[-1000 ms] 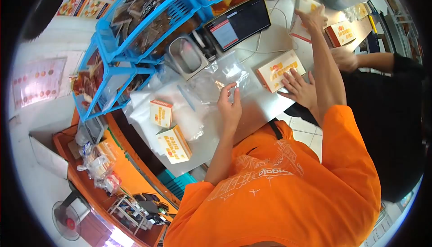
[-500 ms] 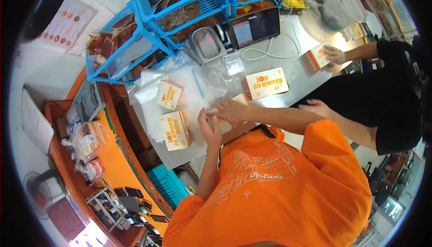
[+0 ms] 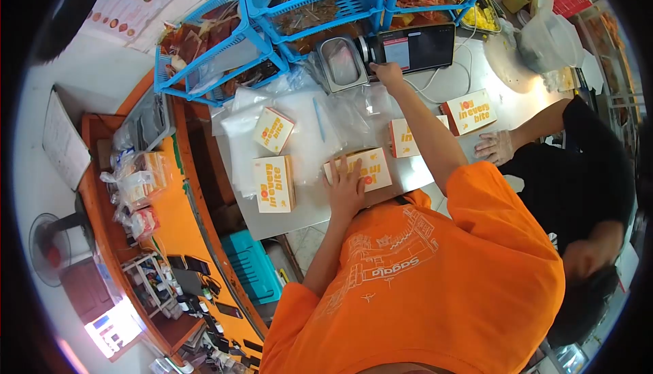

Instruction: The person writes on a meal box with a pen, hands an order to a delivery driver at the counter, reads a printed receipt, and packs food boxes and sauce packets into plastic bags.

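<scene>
My left hand (image 3: 347, 189) lies with fingers spread on the top of a white printed carton box (image 3: 376, 168) near the table's front edge. My right hand (image 3: 387, 74) reaches forward to a dark dispenser with a roll (image 3: 365, 50), between a metal tray and a tablet. Its fingers are drawn together there; whatever they pinch is too small to make out. A small carton (image 3: 273, 131) and a larger one (image 3: 275, 185) stand to the left on clear plastic sheets. Partly behind my right forearm sits another carton (image 3: 405, 140).
A further carton (image 3: 469, 112) stands to the right, near a co-worker's gloved hand (image 3: 494, 147). Blue stacked baskets (image 3: 315, 28) with packets line the back. Beside them are the metal tray (image 3: 342, 65), the tablet (image 3: 420, 49) with its white cable, and a clear plastic tub (image 3: 552, 42).
My right hand has left the box and reached forward to the dispenser. My left hand now rests on the box. The co-worker's carton has been set down, and their hand is off it.
</scene>
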